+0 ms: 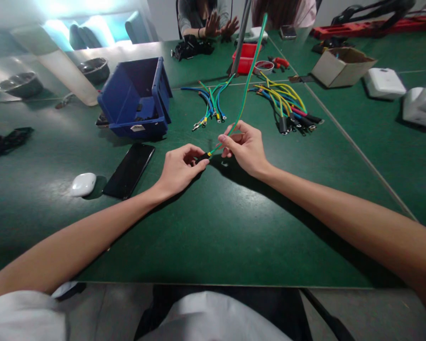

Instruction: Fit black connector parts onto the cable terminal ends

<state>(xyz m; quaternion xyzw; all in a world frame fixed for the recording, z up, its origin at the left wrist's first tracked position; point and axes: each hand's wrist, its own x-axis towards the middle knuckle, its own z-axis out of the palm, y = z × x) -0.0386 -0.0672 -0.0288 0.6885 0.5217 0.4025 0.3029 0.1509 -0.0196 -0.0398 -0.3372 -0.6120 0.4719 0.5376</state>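
A green wire [247, 83] is held over the green worktop [213, 227] between both hands, its far length rising away toward the top of the view. The right hand [244, 149] is closed on the wire just behind its near end, thumb and fingers pinched around the insulation. The left hand [179, 168] is pinched shut on a small black sleeve [204, 157] at the wire's tip, where a short yellow band shows. Judged from this, the step in hand is the fitting of the sleeve onto the wire end; whether it is fully seated cannot be told. The next move seems to call for a steady hold by the right hand while the sleeve is slid along the wire in line with it. Beyond the hands lie a bundle of blue and green wires [209, 106] and a second bundle with black sleeves [287, 106]; a blue bin [137, 97], a phone [129, 169] and a white case [83, 184] sit to the left.
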